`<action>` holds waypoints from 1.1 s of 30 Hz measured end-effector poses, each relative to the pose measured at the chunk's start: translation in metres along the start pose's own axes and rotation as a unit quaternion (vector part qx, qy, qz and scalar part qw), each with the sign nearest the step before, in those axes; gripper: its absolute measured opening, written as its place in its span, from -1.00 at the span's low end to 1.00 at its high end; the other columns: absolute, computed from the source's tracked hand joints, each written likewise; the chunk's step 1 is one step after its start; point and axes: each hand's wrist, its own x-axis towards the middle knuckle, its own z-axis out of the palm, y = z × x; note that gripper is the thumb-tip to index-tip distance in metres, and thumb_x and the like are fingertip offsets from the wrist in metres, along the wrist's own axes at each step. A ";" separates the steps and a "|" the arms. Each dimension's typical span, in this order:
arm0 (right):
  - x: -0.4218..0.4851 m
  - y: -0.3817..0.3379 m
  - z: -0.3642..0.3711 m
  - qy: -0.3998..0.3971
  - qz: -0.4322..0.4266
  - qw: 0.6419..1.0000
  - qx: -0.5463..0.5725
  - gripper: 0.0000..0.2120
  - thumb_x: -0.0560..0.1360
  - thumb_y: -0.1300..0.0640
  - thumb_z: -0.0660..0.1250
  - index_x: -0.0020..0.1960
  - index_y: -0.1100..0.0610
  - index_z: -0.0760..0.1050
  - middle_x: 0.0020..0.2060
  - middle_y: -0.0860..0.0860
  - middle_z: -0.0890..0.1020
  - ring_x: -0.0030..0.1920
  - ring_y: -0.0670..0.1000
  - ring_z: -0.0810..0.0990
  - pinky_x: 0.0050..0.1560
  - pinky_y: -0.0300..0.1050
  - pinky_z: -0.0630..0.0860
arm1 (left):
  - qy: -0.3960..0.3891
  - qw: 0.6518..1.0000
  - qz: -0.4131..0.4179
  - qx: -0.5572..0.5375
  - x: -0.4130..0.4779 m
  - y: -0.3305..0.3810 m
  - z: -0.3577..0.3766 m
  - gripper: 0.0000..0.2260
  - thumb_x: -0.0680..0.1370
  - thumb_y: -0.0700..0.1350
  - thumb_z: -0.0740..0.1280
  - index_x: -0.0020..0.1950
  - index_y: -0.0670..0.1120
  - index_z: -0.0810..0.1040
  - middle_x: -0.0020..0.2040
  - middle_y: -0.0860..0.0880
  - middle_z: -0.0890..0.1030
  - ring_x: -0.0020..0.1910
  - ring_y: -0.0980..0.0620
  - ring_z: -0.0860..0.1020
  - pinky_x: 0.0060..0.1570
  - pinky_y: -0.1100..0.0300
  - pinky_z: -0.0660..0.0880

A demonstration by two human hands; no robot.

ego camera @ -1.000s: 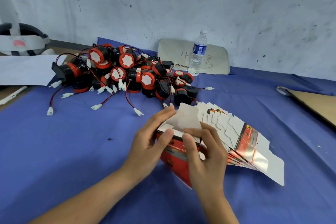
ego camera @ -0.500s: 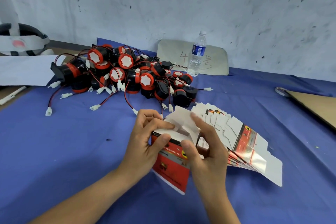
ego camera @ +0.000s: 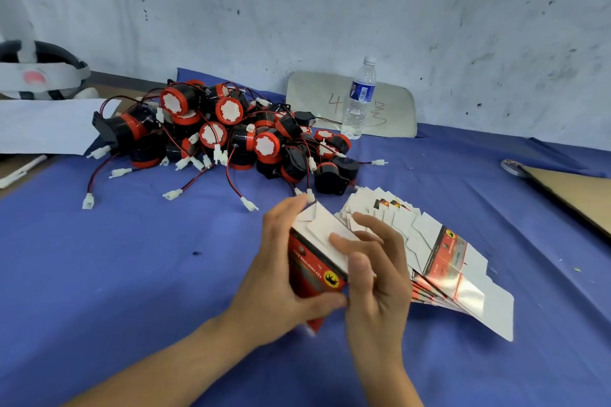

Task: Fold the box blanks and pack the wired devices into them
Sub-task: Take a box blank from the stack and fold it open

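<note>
A red and white box stands half-formed above the blue cloth, its white end flaps folded over on top. My left hand grips its left side, thumb across the red front. My right hand lies against its right side, fingers spread and pressing a white flap down. A fanned stack of flat box blanks lies just right of my hands. A pile of black and red wired devices with white connectors sits behind, nearer the wall.
A water bottle stands by a grey pad at the wall. Brown cardboard lies at the right edge. White paper and a headset sit at far left. Blue cloth covers the table.
The box has been turned more upright and its top flaps pushed flat. My left hand shifted from pinching the flap to gripping the box side; my right fingers spread over the flap.
</note>
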 end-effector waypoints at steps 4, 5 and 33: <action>0.005 -0.002 -0.005 -0.008 0.087 0.994 0.063 -0.80 0.39 0.00 0.38 -0.34 0.09 0.58 0.10 -0.16 0.56 0.10 -0.21 0.54 -0.18 -0.42 0.46 | 0.018 0.999 0.018 0.027 0.002 0.002 -0.002 0.02 0.26 0.15 0.49 0.48 0.36 -0.17 0.40 0.29 0.22 0.37 0.08 0.37 0.26 0.05 0.46; 0.007 -0.001 -0.005 -0.019 0.110 0.991 0.074 -0.85 0.36 0.06 0.42 -0.34 0.09 0.55 0.11 -0.15 0.57 0.08 -0.19 0.56 -0.21 -0.40 0.47 | 0.022 0.997 0.048 0.049 0.003 0.002 -0.002 0.04 0.28 0.11 0.48 0.51 0.29 -0.19 0.42 0.26 0.21 0.38 0.02 0.37 0.26 -0.07 0.45; 0.027 0.012 -0.031 -0.284 0.312 0.831 0.363 -0.21 0.16 0.13 0.61 0.35 -0.06 0.44 0.08 0.09 0.65 0.07 0.11 0.63 -0.08 0.02 0.61 | -0.066 0.991 0.110 0.035 0.011 -0.009 -0.019 0.02 0.26 0.20 0.52 0.52 0.23 -0.07 0.46 0.32 0.19 0.44 0.11 0.29 0.35 0.11 0.35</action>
